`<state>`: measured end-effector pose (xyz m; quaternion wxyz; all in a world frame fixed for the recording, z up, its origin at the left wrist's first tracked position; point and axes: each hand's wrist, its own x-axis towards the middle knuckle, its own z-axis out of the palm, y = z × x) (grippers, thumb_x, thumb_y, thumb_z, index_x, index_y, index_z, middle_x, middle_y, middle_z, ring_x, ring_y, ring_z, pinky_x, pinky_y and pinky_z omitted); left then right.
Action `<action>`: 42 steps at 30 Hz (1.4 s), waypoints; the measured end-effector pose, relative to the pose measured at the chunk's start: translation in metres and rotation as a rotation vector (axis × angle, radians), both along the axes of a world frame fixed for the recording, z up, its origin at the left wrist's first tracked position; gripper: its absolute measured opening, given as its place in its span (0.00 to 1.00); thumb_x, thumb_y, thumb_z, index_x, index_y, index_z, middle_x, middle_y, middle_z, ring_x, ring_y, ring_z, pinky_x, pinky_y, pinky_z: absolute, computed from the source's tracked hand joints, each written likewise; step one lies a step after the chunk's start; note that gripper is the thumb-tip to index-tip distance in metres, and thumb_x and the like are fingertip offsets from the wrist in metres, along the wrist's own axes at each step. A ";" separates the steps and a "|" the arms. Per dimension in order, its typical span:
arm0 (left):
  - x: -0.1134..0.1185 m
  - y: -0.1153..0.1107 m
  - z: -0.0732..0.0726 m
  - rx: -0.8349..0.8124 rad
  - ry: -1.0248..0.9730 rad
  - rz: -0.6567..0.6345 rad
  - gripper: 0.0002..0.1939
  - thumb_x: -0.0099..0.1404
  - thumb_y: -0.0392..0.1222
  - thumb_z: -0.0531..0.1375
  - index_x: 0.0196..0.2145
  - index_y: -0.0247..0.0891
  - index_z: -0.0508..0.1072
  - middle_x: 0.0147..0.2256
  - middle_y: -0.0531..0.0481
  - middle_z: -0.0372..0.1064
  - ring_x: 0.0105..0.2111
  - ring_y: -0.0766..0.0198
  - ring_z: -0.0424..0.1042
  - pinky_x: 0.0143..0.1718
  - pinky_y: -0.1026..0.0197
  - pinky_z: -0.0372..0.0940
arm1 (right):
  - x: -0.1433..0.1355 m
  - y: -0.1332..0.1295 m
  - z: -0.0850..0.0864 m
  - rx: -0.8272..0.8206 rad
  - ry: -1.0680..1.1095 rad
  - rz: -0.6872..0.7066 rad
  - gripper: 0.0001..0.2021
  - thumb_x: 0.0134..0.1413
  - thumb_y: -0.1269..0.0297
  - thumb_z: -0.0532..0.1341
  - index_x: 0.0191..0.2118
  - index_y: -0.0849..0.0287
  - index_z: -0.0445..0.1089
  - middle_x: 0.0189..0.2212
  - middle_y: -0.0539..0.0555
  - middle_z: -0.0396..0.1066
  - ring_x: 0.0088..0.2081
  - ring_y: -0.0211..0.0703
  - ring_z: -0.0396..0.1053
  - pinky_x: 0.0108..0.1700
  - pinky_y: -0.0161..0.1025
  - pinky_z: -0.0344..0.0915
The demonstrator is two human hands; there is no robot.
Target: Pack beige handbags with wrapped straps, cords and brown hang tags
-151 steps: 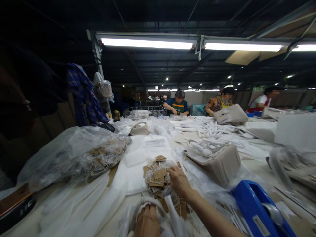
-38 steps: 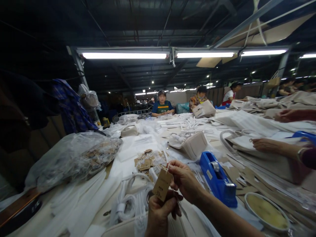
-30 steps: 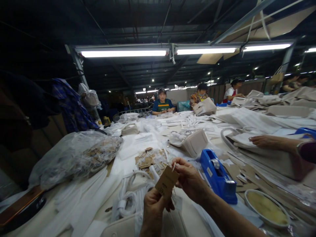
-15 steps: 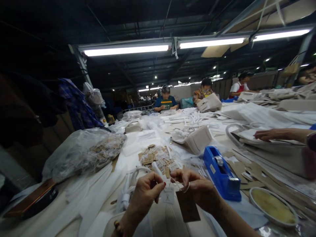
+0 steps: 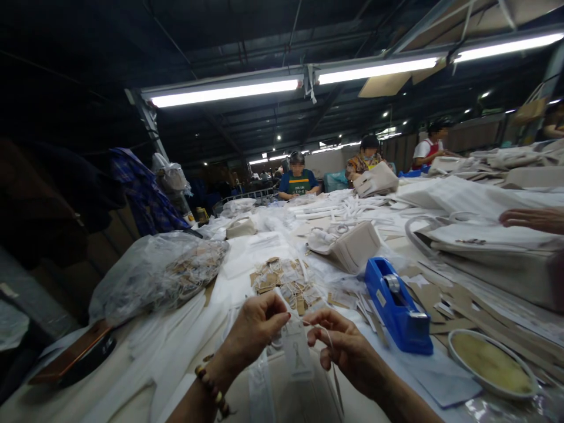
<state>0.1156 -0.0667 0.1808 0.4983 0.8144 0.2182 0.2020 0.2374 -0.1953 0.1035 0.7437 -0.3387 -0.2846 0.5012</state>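
My left hand is closed, thumb and forefinger pinching a thin string at the top of a small clear packet with a printed card inside. To its right, my right hand pinches a pale string loop. A brown tag hangs edge-on below the right fingers. Both hands are above a light beige bag, partly hidden by the hands and packet. Just beyond them lies a pile of brown tags with strings.
A blue tape dispenser and a dish of yellowish paste are at right. A plastic sack of tags sits left. Another person's hand rests by a large bag. More people work across the table.
The brown tag has turned from flat to edge-on. The left hand has moved slightly left, showing more bracelet. The other person's hand at right has drawn back to the right.
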 end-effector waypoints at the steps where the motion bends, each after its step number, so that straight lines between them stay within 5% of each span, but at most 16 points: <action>1: 0.000 0.000 0.002 -0.023 0.002 -0.003 0.09 0.49 0.44 0.59 0.20 0.35 0.65 0.16 0.58 0.57 0.14 0.75 0.53 0.13 0.71 0.49 | -0.001 0.000 -0.001 -0.018 -0.004 0.013 0.17 0.36 0.60 0.70 0.35 0.61 0.71 0.27 0.51 0.67 0.25 0.33 0.63 0.20 0.26 0.59; 11: 0.002 0.005 0.017 -0.213 0.004 0.004 0.09 0.47 0.43 0.61 0.22 0.35 0.64 0.10 0.59 0.58 0.10 0.75 0.53 0.13 0.71 0.43 | 0.000 -0.001 -0.013 -0.033 0.021 0.069 0.20 0.32 0.64 0.71 0.36 0.60 0.68 0.23 0.49 0.67 0.20 0.29 0.58 0.19 0.26 0.53; 15: 0.001 0.006 0.022 -0.244 -0.007 -0.007 0.11 0.46 0.43 0.62 0.22 0.35 0.64 0.14 0.54 0.64 0.15 0.72 0.60 0.19 0.69 0.54 | 0.001 -0.002 -0.009 -0.043 0.038 0.101 0.20 0.33 0.63 0.71 0.35 0.60 0.67 0.21 0.48 0.66 0.20 0.29 0.58 0.19 0.26 0.48; 21: -0.004 0.011 0.016 -0.026 0.049 -0.107 0.06 0.51 0.41 0.59 0.25 0.35 0.67 0.19 0.56 0.62 0.21 0.70 0.60 0.25 0.66 0.57 | 0.000 0.000 -0.008 -0.094 -0.008 0.003 0.18 0.42 0.51 0.66 0.32 0.61 0.66 0.17 0.45 0.58 0.17 0.27 0.52 0.18 0.27 0.39; 28: -0.011 0.011 0.016 0.477 0.128 -0.171 0.04 0.57 0.34 0.55 0.26 0.36 0.67 0.25 0.53 0.64 0.27 0.67 0.63 0.30 0.66 0.56 | -0.005 0.001 -0.012 -0.124 -0.168 -0.027 0.21 0.52 0.46 0.57 0.35 0.63 0.66 0.25 0.51 0.67 0.17 0.26 0.54 0.19 0.28 0.41; 36: -0.015 0.017 0.007 0.571 0.101 -0.196 0.07 0.60 0.33 0.53 0.25 0.37 0.66 0.27 0.52 0.63 0.28 0.67 0.64 0.31 0.67 0.57 | -0.006 0.012 -0.024 -0.160 -0.257 0.021 0.27 0.46 0.39 0.56 0.36 0.62 0.62 0.18 0.49 0.67 0.12 0.26 0.51 0.14 0.28 0.37; 42: -0.016 0.017 0.004 0.543 0.090 -0.159 0.06 0.61 0.36 0.53 0.28 0.37 0.67 0.27 0.53 0.64 0.28 0.67 0.64 0.32 0.66 0.58 | -0.010 0.008 -0.012 -0.187 -0.288 0.004 0.31 0.47 0.39 0.56 0.45 0.65 0.59 0.18 0.48 0.68 0.13 0.26 0.51 0.16 0.28 0.39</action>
